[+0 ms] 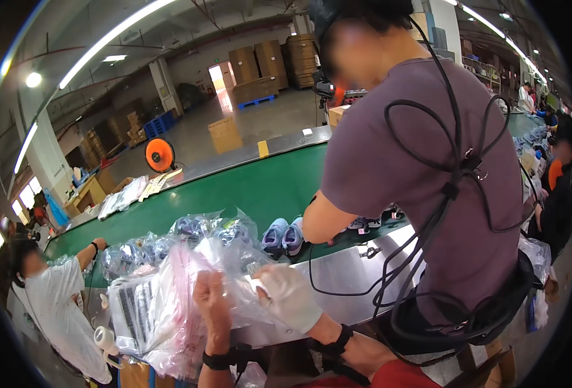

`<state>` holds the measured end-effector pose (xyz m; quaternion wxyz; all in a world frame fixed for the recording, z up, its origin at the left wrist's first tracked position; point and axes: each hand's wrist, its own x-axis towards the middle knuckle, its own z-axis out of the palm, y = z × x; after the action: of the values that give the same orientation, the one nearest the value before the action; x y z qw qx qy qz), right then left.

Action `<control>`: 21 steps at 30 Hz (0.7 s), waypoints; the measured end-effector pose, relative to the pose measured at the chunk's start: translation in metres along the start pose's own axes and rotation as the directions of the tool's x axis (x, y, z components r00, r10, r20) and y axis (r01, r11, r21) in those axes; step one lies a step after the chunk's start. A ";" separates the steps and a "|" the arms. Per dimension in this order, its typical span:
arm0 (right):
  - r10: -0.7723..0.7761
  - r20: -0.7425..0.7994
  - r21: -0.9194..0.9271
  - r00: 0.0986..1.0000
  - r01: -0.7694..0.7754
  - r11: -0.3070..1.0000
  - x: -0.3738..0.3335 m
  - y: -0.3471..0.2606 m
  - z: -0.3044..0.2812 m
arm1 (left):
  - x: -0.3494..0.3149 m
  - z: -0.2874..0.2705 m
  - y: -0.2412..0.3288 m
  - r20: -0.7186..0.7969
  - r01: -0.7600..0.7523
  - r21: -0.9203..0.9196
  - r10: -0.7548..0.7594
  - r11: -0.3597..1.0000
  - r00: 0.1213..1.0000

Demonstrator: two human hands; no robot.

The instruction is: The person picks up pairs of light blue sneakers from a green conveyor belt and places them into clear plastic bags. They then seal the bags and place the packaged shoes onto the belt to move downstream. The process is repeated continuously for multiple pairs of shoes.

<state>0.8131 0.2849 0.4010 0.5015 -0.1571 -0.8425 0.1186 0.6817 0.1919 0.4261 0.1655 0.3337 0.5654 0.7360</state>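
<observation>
Left hand: the bare left hand (211,299) is closed in a fist on the clear plastic bag (169,304), near its upper edge, and so keeps the thin film from sliding down.
Right hand: the right hand (290,296) wears a white glove and pinches the same bag from the other side; I judge the two hands pull the mouth of the bag apart or hold it flat.
Bag: it hangs in front of the person, over the near edge of the grey metal table (350,284), with a striped paper label showing through the film at the lower left.
Pile of bags: more bagged items (202,233) lie just behind the hands, probably kept near for easy reach.
Shoes: a pair of light blue shoes (284,235) stands on the green conveyor belt (247,187), toes toward the hands.
Co-worker: a person in a purple shirt (421,181) stands at the right, bent over the belt.
Tape roll: a white roll (105,338) hangs at the lower left.
</observation>
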 end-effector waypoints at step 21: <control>0.130 0.875 -0.139 0.466 -0.015 0.990 0.029 0.004 0.096 | -0.002 -0.033 -0.026 -0.161 0.077 0.213 -0.042 0.974 0.986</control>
<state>0.7159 0.2958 0.3780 -0.0191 -0.1369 -0.9779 0.1566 0.6578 0.1749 0.3960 0.1051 0.2743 0.6637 0.6879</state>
